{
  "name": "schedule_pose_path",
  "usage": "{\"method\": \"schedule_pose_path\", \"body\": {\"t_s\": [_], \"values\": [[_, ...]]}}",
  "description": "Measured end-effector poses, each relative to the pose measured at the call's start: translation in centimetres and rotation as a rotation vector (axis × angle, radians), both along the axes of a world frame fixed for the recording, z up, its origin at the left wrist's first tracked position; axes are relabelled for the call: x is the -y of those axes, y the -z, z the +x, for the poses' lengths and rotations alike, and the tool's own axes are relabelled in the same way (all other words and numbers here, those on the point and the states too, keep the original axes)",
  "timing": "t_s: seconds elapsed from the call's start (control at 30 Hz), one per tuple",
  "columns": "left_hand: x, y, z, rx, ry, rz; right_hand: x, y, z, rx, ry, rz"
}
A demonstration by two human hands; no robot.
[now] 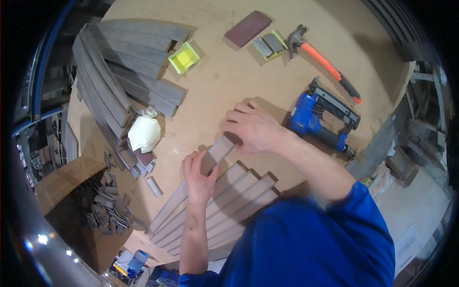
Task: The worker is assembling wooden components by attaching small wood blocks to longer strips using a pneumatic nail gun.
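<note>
A long grey-brown wooden strip (218, 154) slants up from the lower left across the bench. My left hand (198, 181) grips it near its upper end, thumb on one side and fingers on the other. Around that end curl the fingers of my right hand (258, 128), which partly hide it; whether anything small is also under them cannot be seen. Beside the held piece, several similar strips (232, 191) lie side by side under my forearms, their ends staggered.
Grey strips (138, 45) are stacked at left, near a white bag (144, 134) and a yellow tray (184, 58). A box of offcuts (71, 184) stands lower left. Farther off are a sanding sheet (247, 28), staples box (270, 45), hammer (320, 57) and blue nail gun (306, 115).
</note>
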State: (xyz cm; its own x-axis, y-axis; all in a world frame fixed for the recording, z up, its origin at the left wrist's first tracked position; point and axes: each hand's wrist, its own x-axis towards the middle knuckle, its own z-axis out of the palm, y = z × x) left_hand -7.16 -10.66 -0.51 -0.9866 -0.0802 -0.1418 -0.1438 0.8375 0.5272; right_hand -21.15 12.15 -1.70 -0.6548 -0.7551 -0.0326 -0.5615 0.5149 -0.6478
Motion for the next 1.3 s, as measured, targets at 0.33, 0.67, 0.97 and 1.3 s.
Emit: {"method": "schedule_pose_path", "body": {"t_s": [0.33, 0.67, 0.97, 1.3], "values": [[-1.0, -0.6, -0.6, -0.004, 0.048, -0.025, -0.6, -0.8, 7.5, 0.158, 0.348, 0.002], [-0.7, 0.2, -0.9, -0.061, 0.088, -0.027, 1.4, 1.1, 9.4, -0.045, 0.571, -0.044], [-0.6, 0.3, -0.8, -0.038, 0.083, -0.04, 2.0, 1.7, 8.9, -0.068, 0.647, -0.089], [-1.1, -0.5, -1.3, -0.053, 0.093, -0.061, 1.6, 1.5, 8.8, -0.048, 0.609, -0.084]]}}
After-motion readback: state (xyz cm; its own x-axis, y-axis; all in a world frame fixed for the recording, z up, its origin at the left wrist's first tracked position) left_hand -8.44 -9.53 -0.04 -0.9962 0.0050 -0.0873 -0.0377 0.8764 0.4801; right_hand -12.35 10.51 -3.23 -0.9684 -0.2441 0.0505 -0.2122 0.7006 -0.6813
